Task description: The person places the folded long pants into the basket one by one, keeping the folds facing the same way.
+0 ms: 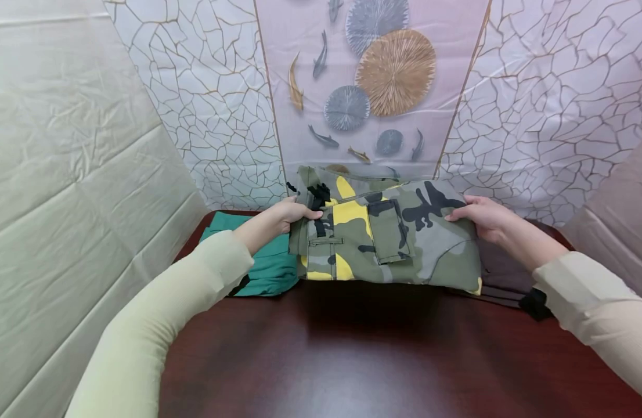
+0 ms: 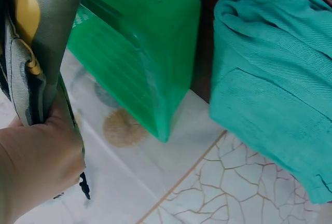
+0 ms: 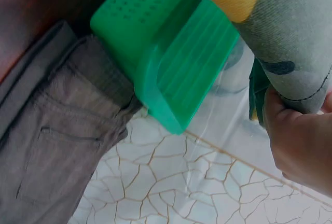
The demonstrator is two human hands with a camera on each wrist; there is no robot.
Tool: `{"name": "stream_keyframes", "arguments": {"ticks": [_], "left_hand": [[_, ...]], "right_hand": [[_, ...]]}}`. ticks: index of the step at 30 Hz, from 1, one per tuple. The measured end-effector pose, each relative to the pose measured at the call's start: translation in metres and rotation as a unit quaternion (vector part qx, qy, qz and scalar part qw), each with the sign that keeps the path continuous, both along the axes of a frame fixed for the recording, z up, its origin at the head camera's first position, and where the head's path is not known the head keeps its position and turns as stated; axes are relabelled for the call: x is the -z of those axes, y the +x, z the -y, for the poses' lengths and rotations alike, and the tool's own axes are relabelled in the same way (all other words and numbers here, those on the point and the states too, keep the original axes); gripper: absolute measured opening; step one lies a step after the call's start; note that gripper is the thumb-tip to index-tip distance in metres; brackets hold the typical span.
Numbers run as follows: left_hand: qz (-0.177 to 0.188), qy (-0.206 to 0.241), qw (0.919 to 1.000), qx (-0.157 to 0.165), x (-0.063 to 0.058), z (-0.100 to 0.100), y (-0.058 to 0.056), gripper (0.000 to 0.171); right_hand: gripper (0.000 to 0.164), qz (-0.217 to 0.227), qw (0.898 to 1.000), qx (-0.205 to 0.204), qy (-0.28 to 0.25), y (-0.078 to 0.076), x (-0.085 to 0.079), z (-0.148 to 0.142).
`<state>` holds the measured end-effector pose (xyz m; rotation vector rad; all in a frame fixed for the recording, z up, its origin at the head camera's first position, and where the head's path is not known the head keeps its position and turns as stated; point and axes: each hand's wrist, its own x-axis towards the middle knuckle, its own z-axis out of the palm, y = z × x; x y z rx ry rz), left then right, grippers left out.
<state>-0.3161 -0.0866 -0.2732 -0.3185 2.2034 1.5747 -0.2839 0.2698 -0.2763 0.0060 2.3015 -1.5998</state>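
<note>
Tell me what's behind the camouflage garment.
Behind the camouflage garment, wrist views show a green basket and a patterned backdrop. The head view hides the basket; part of its inside is covered.

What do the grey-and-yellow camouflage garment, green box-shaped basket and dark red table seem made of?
Garment: matte woven fabric, perhaps cotton, showing texture and stitched seams.
Basket: smooth, shiny, likely plastic, with moulded-looking ribs.
Table: glossy, reflecting light; wood or laminate, unclear.

Basket (image 2: 176, 22), folded clothes (image 1: 274, 261) on reddish table (image 1: 352, 366)
</note>
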Motion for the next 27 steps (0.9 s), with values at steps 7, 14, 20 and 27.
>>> {"name": "stream_keyframes", "arguments": {"ticks": [7,14,20,27], "left_hand": [[-0.014,-0.031,0.9994,0.007,0.075,0.006,-0.088,0.104],[-0.045,-0.001,0.999,-0.002,0.025,-0.008,-0.031,0.074],[-0.098,0.02,0.9946,-0.028,0.041,-0.012,-0.042,0.065],[-0.166,0.0,0.9845,-0.058,0.118,-0.013,-0.107,0.059]], "right_hand": [[0.077,-0.034,0.996,0.003,0.083,-0.021,0.009,0.011],[0.065,-0.089,0.987,-0.006,0.13,-0.039,0.026,0.016],[0.065,-0.107,0.98,0.008,0.165,-0.052,0.039,0.015],[0.056,-0.159,0.966,0.022,0.203,-0.063,0.058,0.021]]}}
